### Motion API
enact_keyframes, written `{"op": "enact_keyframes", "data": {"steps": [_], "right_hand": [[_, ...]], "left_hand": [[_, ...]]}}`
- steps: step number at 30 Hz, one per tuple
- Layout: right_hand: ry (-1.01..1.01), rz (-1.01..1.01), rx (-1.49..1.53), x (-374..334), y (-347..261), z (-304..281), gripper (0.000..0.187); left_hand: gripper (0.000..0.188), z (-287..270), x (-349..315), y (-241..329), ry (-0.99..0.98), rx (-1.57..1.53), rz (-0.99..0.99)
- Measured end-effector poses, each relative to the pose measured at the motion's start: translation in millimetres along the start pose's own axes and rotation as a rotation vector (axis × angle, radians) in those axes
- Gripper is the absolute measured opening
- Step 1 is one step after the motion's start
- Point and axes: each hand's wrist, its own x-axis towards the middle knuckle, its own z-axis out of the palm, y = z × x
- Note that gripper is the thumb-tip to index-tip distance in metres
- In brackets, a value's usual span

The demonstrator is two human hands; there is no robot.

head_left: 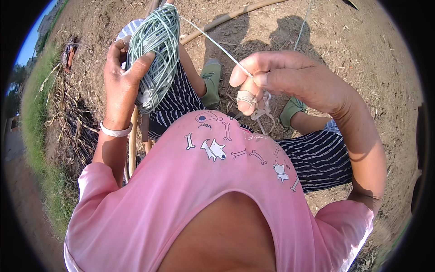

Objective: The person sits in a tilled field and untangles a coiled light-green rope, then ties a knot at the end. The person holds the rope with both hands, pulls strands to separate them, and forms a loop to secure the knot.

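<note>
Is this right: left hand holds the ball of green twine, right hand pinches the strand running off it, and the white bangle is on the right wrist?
Not quite. In the head view the white bangle sits on the left wrist, not the right. The rest stands: the left hand holds the ball of green twine, and the right hand pinches the strand running off it.

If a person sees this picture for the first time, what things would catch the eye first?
Probably the pale green ball of twine, gripped in the left hand at the upper left. One taut strand runs from it to the right hand, which pinches it at the upper middle and has a taped finger. Below, the pink shirt with dog and bone prints fills the lower half, above bare brown soil.
</note>
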Motion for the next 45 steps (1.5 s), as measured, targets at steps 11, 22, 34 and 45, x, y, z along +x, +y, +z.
{"op": "enact_keyframes", "data": {"steps": [11, 22, 34, 45], "right_hand": [[-0.294, 0.151, -0.274, 0, 15, 8, 0.025], [-0.177, 0.174, -0.35, -11, 11, 4, 0.023], [0.033, 0.07, -0.138, -7, 10, -5, 0.031], [0.15, 0.167, 0.317, -6, 33, -14, 0.034]], "left_hand": [[0.065, -12, -68, -33, -0.023, 0.35, -0.045], [0.092, -26, -37, -23, -0.571, 0.505, 0.325], [0.058, 99, 11, 72, -0.743, 0.076, 1.321], [0.034, 131, -12, 59, -0.581, 0.31, 1.341]]}}
